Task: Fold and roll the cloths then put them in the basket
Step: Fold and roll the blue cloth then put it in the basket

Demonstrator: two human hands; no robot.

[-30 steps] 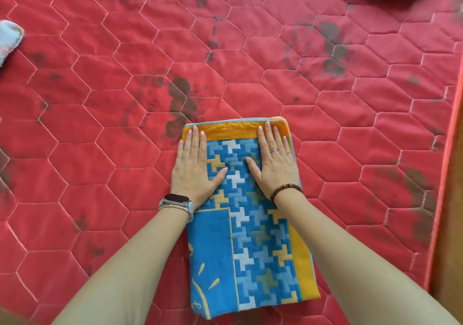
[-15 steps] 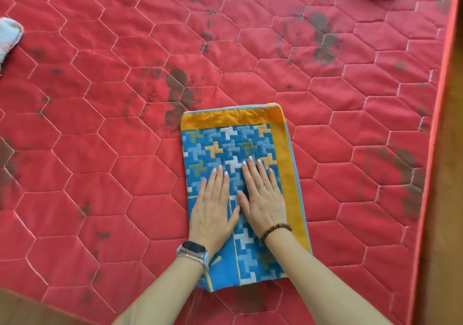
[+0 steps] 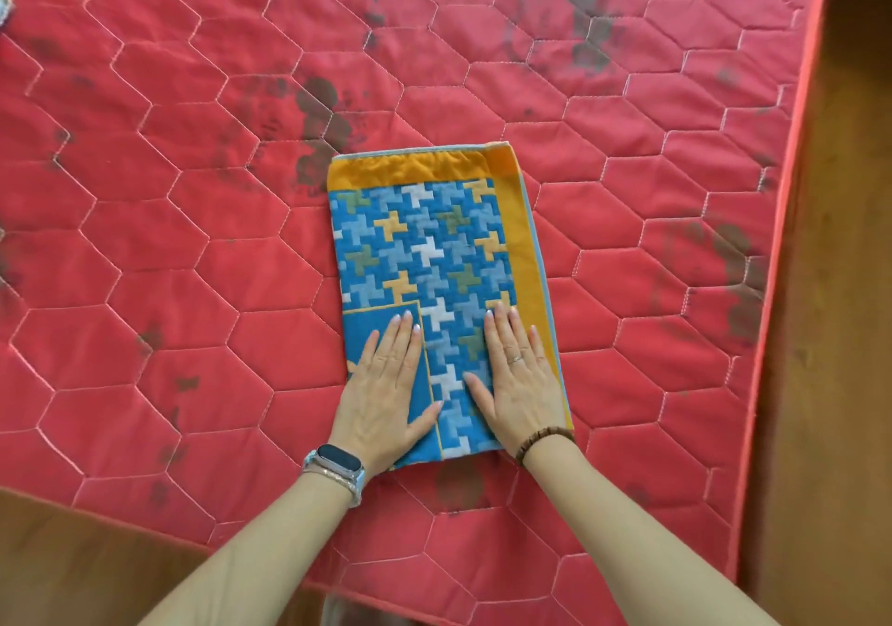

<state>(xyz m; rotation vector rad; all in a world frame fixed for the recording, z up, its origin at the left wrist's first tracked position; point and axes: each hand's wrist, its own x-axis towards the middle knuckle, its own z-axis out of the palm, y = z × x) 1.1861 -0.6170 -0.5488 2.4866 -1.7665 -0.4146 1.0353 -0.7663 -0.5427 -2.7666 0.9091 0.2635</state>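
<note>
A folded cloth (image 3: pixel 429 239), blue with a pinwheel pattern and an orange border along its far and right edges, lies flat on the red quilted mat (image 3: pixel 193 249). My left hand (image 3: pixel 386 393) presses flat on the cloth's near left part, fingers straight, a watch on the wrist. My right hand (image 3: pixel 519 379) lies flat on the near right part, fingers straight, with a ring and a bead bracelet. Both palms sit close to the cloth's near edge. No basket is in view.
The red mat has dark stains in several spots. Brown wooden floor (image 3: pixel 844 335) runs along the mat's right edge and shows at the near left corner (image 3: pixel 72 567). A bit of white fabric (image 3: pixel 4 7) peeks in at the far left edge.
Both hands have slid toward me along the cloth, from its far orange border down to its near end, staying flat. The cloth lies smoother, and the view has shifted.
</note>
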